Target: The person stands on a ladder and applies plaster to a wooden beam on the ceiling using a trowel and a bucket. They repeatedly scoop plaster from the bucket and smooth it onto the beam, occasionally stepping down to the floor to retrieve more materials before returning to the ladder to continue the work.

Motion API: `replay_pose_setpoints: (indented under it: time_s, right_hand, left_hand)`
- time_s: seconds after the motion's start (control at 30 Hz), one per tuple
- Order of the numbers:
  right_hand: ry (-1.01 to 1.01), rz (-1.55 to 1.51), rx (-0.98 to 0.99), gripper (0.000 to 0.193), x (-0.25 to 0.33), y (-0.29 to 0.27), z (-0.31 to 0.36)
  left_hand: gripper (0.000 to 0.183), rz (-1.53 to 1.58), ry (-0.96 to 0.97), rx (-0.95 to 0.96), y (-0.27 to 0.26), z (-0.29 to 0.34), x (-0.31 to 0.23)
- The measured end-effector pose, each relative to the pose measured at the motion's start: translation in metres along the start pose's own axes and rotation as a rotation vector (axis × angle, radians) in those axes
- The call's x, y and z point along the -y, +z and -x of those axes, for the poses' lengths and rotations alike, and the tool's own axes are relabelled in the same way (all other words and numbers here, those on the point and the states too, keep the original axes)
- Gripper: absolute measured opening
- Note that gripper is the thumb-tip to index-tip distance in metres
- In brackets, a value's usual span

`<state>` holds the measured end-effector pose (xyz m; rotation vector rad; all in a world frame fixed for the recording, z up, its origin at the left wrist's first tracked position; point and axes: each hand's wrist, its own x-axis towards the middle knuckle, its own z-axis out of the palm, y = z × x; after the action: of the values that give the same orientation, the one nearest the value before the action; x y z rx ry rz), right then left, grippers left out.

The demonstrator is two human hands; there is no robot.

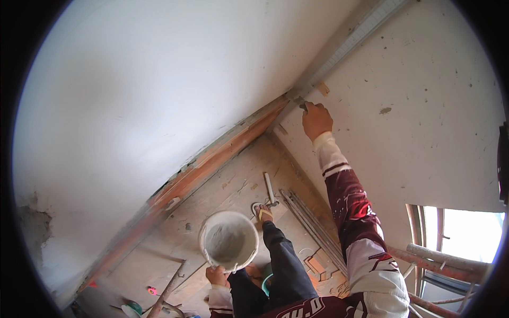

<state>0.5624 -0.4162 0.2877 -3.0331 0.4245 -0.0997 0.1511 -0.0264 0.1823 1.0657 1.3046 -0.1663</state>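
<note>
My right hand (318, 121) is stretched up to the wall corner, its fingers closed round a small putty knife (301, 102). The knife's grey blade is against the corner, just above the end of the exposed brick-coloured strip (222, 152). Low in front of me, my left hand (217, 276) grips the rim of a whitish bucket (255, 245). Grey paste (229, 245) lies inside the bucket and coats its walls. The left fingers are partly hidden by the bucket.
White walls (127, 106) meet at the corner, with a pale ribbed strip (355, 40) running along it. Long pipes (313, 225) and brick-coloured pieces (318, 263) lie on the floor below my feet. Rusty metal tubing (435, 266) stands near the window (469, 233) at right.
</note>
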Motion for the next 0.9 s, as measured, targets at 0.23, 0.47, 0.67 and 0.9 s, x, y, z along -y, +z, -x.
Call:
replay_pose_setpoints:
  time_s: [0.23, 0.47, 0.67, 0.9]
  right_hand:
    - [-0.192, 0.35, 0.084, 0.023, 0.047, -0.023, -0.058]
    - [-0.2, 0.295, 0.15, 0.029, 0.05, -0.043, -0.091]
    - [-0.169, 0.367, 0.223, 0.026, 0.057, -0.037, -0.082]
    - [-0.114, 0.095, -0.025, 0.026, 0.015, -0.003, -0.016]
  left_hand:
    - [0.034, -0.065, -0.052, -0.155, -0.088, 0.002, 0.011]
    - [0.031, -0.13, -0.074, -0.146, -0.112, -0.002, 0.022]
    - [0.028, -0.113, -0.074, -0.072, -0.11, -0.005, 0.025]
    - [0.032, -0.012, -0.044, 0.008, -0.079, 0.005, 0.016]
